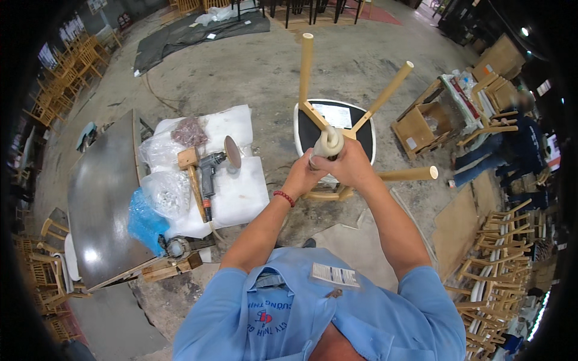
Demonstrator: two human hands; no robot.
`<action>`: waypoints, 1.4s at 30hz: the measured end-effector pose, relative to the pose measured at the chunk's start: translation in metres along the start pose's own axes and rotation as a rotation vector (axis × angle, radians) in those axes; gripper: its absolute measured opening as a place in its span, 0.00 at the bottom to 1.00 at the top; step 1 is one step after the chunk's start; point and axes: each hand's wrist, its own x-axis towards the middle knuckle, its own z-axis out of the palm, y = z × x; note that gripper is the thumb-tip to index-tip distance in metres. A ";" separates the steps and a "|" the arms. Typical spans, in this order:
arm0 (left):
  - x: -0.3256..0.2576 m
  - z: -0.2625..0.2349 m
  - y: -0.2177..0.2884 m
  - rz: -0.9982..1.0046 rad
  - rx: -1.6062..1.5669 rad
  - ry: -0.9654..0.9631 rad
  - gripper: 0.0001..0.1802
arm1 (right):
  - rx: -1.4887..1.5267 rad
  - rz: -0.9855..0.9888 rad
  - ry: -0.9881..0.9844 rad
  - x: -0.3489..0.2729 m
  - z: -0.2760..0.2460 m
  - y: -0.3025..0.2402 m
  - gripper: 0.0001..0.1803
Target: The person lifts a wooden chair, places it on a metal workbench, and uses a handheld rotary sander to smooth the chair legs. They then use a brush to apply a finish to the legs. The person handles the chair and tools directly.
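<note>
In front of my chest, my left hand (306,174) and my right hand (351,163) close together around a cream-coloured looped bundle (329,143). Its exact kind is hard to make out. Just beyond and below the hands is an upturned wooden chair (368,123) with a black seat underside and a white rim. Three of its pale legs stick up and outward; my hands and the bundle hide part of its frame. On the black underside lies a white printed sheet (333,114).
At left, a bench padded with white foam (244,195) carries a wooden mallet (191,174), a power tool (208,174), a sanding disc (232,151) and plastic bags (165,194). A dark board (105,198) stands beside it. Rightward are a wooden box (424,123), stacked chair frames (497,271) and another person (512,147).
</note>
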 end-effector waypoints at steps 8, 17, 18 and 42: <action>0.000 -0.001 0.010 -0.016 0.040 0.036 0.20 | 0.007 0.076 0.073 -0.006 -0.005 -0.012 0.19; -0.002 -0.008 0.010 0.029 0.108 0.022 0.21 | 0.065 0.166 0.144 -0.021 0.000 -0.002 0.19; -0.001 -0.006 0.010 0.031 0.082 0.030 0.21 | 0.013 0.168 0.211 -0.018 -0.001 0.010 0.20; 0.009 -0.004 0.019 0.160 -0.072 -0.022 0.12 | -0.283 0.564 0.926 -0.111 -0.220 0.175 0.23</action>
